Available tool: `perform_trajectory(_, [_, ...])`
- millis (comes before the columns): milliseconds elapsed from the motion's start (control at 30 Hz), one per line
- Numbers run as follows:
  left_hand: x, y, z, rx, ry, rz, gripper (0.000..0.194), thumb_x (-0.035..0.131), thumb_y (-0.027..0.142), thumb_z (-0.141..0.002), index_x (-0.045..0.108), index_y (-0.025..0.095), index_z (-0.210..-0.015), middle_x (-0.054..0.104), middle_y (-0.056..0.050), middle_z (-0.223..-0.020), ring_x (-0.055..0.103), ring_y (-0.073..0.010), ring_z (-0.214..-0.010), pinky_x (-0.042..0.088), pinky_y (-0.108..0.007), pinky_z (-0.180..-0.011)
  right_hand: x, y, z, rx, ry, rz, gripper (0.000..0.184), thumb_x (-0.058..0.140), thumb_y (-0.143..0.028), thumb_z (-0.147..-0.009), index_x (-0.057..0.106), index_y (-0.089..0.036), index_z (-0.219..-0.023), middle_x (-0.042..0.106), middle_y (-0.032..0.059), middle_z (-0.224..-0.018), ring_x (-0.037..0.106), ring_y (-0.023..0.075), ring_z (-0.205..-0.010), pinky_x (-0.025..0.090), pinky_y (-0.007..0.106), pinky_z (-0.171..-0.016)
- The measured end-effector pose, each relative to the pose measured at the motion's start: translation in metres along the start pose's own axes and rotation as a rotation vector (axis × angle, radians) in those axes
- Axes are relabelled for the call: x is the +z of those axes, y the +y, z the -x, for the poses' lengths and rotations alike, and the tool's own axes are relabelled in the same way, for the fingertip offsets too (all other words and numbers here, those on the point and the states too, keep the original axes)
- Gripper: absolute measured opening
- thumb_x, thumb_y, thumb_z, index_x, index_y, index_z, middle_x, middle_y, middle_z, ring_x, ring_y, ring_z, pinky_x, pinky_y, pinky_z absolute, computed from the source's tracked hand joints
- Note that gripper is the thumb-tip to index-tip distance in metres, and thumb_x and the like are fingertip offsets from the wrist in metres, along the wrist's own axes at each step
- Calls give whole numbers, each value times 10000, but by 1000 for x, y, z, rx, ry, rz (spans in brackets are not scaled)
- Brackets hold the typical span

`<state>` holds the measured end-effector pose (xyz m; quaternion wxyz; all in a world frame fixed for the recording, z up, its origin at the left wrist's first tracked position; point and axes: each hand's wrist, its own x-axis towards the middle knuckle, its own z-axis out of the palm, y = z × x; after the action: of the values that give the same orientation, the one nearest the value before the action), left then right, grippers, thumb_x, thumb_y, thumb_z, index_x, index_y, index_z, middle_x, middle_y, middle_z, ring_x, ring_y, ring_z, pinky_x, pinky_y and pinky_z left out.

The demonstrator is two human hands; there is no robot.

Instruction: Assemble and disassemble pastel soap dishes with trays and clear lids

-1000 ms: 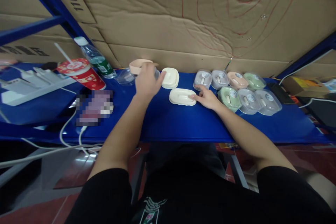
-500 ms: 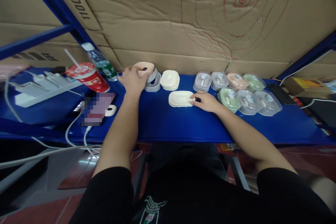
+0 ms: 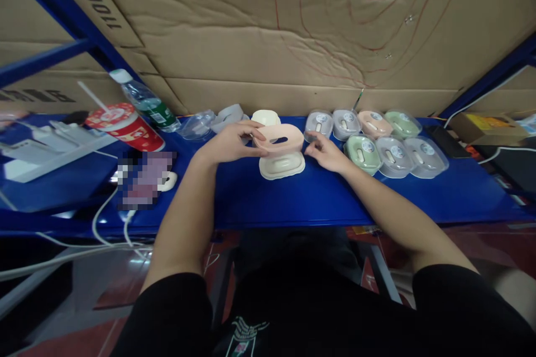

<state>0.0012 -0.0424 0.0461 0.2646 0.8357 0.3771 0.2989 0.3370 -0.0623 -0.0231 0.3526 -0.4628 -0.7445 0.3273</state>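
My left hand (image 3: 234,143) is closed on the left end of a peach-pink oval cover (image 3: 287,147) with a slot in its top. The cover is held just above a shallow cream tray (image 3: 282,167) that lies on the blue table. Right of the cover, my right hand (image 3: 329,154) has its thumb and index finger apart, close to the cover's end and holding nothing. Behind the cover sits a cream stack (image 3: 265,117), partly hidden. Farther left are grey covers (image 3: 229,116) and clear plastic lids (image 3: 198,125).
Several clear-lidded boxes in grey, pink and green (image 3: 363,154) stand on the right. At the left are a red paper cup (image 3: 133,128), a water bottle (image 3: 146,103), a phone (image 3: 148,178) and a white power strip (image 3: 58,153) with cables. Cardboard (image 3: 234,61) walls the back.
My left hand has brought the pink cover from the left stack to above the cream tray. My right hand has let go of the tray's right end.
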Motion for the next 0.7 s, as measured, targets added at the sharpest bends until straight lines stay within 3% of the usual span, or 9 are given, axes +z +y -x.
perform_trajectory(133, [5,7,1,-15,-220,-49,499,924,594,-684,797,230,-1002,738,-102,-1332,679,-303,-1252,518,-449,-1112,4,2,0,-6,13,-57,708,658,-718,-967,682,-154,-1395,768,48,-873,702,219,-785,551,369,-771])
perform_trajectory(267, [16,11,-1,-82,-331,-152,818,956,557,-615,716,264,-1340,734,-95,-1369,669,-336,-1249,511,-438,-1049,6,-1,4,-63,-57,52,611,748,-642,-931,735,-174,-1323,721,8,-806,639,180,-684,492,328,-687])
perform_trajectory(400, [24,12,-3,-45,-366,-81,934,956,504,-609,657,253,-1458,735,-118,-1405,669,-354,-1268,504,-432,-1043,4,-4,6,-106,-91,168,589,742,-557,-959,698,-177,-1406,739,8,-818,645,182,-678,492,332,-702])
perform_trajectory(700, [18,5,-5,-56,-368,-58,801,892,501,-715,689,262,-1452,790,-89,-1323,721,-310,-1169,523,-405,-982,3,4,3,-91,-98,198,745,749,-664,-934,632,-193,-1498,783,36,-901,704,229,-758,556,398,-763])
